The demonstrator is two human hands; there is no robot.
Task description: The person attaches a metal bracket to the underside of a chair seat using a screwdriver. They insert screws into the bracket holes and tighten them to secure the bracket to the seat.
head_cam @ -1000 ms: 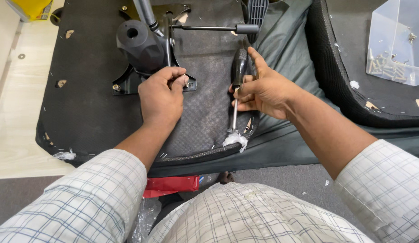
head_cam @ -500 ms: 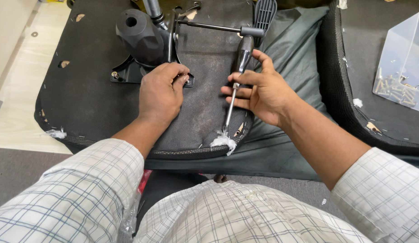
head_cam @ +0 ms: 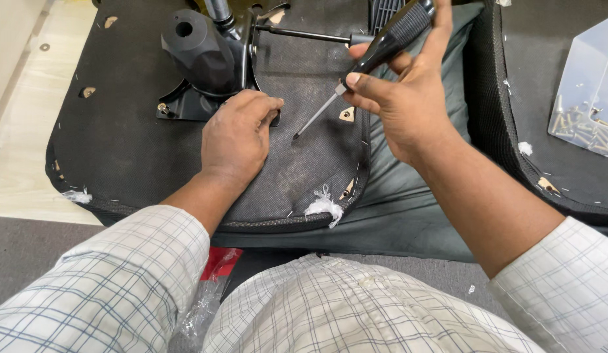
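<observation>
left hand (head_cam: 235,137) flat on seat base (head_cam: 121,144) — right hand (head_cam: 399,98): one screwdriver (head_cam: 369,55) — screws (head_cam: 582,127) perhaps dozens

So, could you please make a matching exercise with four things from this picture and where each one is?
Things:
1. black-handled screwdriver
2. left hand
3. clear plastic box of screws
4. white stuffing tuft

Places:
A. at the seat's near edge
B. far right
C. raised in the right hand
D. flat on the black fabric seat underside, beside the black metal bracket

Pairs: 1-C, 2-D, 3-B, 4-A
</observation>
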